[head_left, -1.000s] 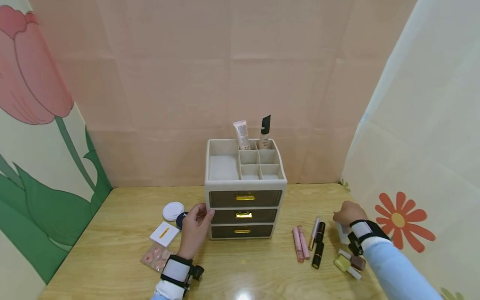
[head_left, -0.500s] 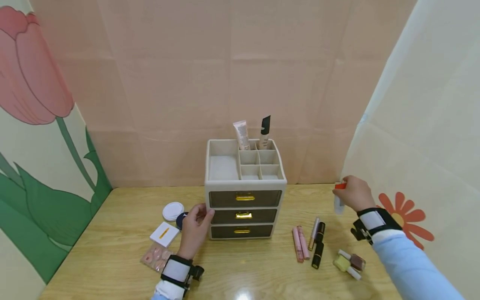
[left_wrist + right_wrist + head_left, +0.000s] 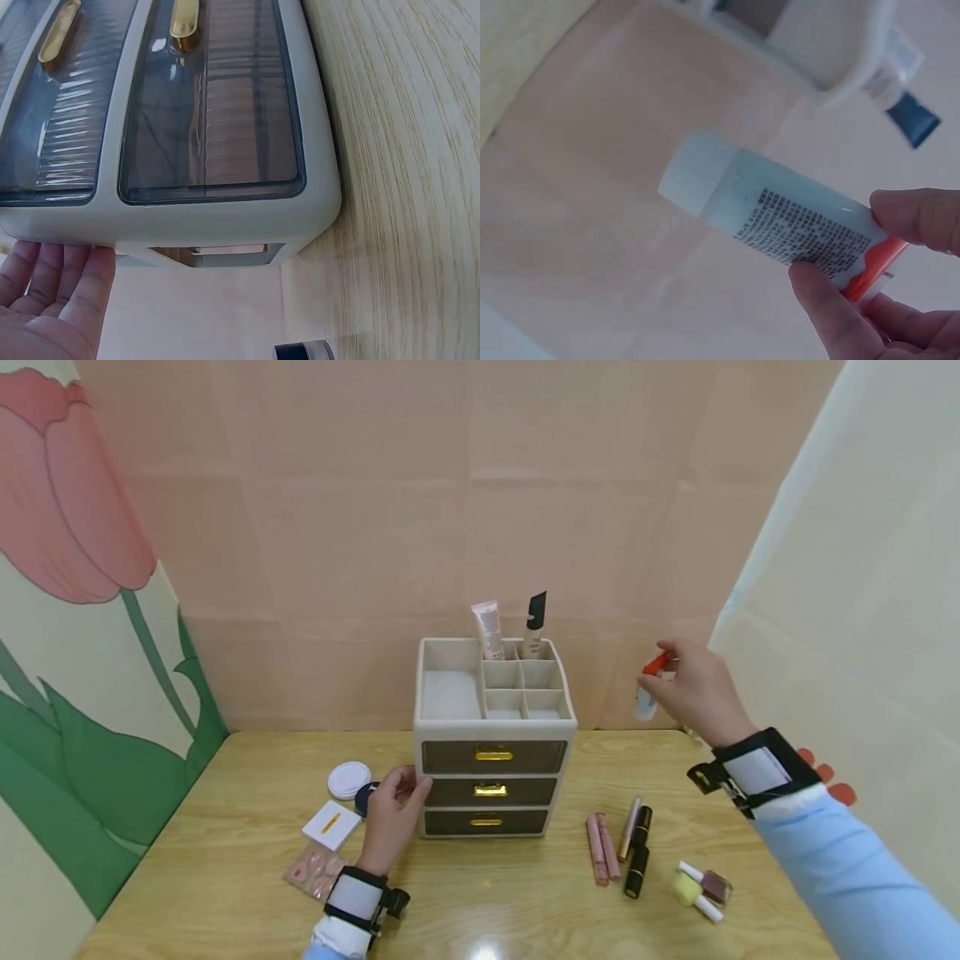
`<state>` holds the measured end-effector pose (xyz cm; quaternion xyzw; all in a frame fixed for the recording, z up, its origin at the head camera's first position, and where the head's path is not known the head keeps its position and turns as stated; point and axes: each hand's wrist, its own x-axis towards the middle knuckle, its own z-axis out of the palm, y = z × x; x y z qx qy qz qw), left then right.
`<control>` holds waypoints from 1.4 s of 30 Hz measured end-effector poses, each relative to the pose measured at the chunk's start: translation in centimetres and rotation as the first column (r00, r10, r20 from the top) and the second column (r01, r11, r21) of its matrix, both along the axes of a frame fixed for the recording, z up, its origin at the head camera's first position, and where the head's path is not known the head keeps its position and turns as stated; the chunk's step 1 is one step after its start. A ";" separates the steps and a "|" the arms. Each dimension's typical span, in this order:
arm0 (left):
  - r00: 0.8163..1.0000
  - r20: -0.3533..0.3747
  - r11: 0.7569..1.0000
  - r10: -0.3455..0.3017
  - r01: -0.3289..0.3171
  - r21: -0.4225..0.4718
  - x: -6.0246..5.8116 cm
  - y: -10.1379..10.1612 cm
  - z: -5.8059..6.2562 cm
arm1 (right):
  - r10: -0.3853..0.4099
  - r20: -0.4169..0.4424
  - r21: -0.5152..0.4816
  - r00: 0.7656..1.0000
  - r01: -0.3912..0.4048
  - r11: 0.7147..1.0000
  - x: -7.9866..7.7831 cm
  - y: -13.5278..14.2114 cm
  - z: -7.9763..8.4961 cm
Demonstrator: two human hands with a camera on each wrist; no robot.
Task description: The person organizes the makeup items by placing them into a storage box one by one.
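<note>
The left grip is low, its fingers nearly straight and side by side, the thumb apart from them. The left wrist is banded, with only a little of the left forearm in view. The right grip hangs higher, its digits pinching from opposite sides. Behind the banded right wrist, the blue-sleeved right forearm slants up from the lower right.
</note>
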<state>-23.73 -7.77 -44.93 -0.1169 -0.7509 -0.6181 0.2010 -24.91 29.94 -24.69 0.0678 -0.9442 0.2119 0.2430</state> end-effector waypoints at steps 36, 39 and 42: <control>1.000 0.004 1.000 -0.010 0.010 0.008 -0.7 0.5 -1.0 | 0.299 0.151 -0.230 0.942 -0.261 0.938 -3.8 -13.9 7.2; 1.000 -0.001 1.000 -0.014 0.014 0.008 -0.7 0.6 -1.0 | 0.314 0.176 -0.256 0.933 -0.265 0.930 -4.1 -14.3 6.8; 1.000 -0.010 1.000 -0.018 0.018 0.008 -0.7 0.6 -1.1 | 0.324 0.213 -0.295 0.922 -0.256 0.921 -4.5 -14.5 6.5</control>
